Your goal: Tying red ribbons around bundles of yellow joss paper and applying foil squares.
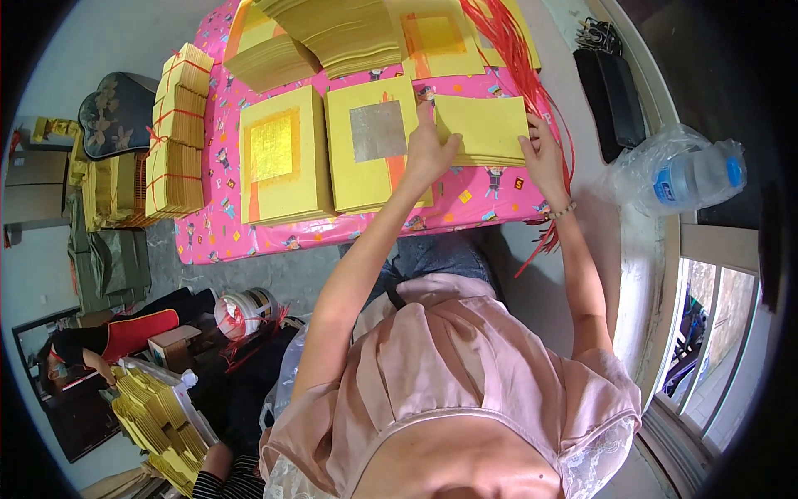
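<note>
A thin bundle of folded yellow paper (pixel 486 129) lies near the right end of the pink table, held at both ends. My left hand (pixel 430 150) grips its left edge, thumb toward the paper and a finger pointing up. On the opposite edge, my right hand (pixel 544 154) has its fingers curled round the side. Just left of my left hand is a yellow paper stack with a silver square (pixel 378 133). Further left stands a yellow stack with a gold foil square (pixel 283 158). Red plastic strings (pixel 519 46) hang past my right hand.
Tall yellow paper stacks (pixel 341 37) stand at the back of the pink-covered table (pixel 216 245). Red-tied bundles (pixel 176 125) line its left side. At right are a bottle in a plastic bag (pixel 686 175) and a black case (pixel 611 104). Another person (pixel 125 333) handles yellow paper lower left.
</note>
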Demonstrator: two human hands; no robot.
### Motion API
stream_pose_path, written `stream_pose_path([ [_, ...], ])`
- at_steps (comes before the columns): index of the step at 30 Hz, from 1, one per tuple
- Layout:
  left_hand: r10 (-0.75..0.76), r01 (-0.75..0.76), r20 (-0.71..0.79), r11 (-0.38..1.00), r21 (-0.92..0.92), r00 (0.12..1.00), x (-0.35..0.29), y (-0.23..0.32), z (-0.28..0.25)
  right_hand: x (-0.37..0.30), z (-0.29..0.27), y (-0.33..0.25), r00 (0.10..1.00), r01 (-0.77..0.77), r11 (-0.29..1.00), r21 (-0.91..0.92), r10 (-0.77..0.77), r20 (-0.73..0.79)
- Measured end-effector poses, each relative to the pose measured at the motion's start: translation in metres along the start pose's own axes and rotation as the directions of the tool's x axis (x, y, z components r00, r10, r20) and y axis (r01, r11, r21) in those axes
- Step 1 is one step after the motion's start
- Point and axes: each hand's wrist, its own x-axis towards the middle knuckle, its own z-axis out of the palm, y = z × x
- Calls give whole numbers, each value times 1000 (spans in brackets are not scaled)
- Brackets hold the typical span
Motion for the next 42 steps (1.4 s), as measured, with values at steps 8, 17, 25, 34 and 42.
stream_pose_path([
  [8, 96, -102, 41, 977, 188, 995, 1, -6, 11, -3, 3, 6, 999, -34, 993, -110, 36, 11],
  [17, 459, -307, -142, 762, 570, 877, -11, -11, 27, -7, 7, -5, 986, 120, 818, -563, -165, -30],
  [25, 487, -444, 107, 657, 609, 867, -9, -20, 27, -1, -3, -6, 973, 194, 866, -462, -230, -21],
  [34, 562, -572, 103, 811, 122, 820, -28, -14, -63, 1, 11, -86, 898, 422, 847, -323, -440, 21],
  [42, 271, -337, 230, 882, 329, 935, -83, -34, -134, -23, 71, -122, 711, 635, 767, -93, -533, 460],
])
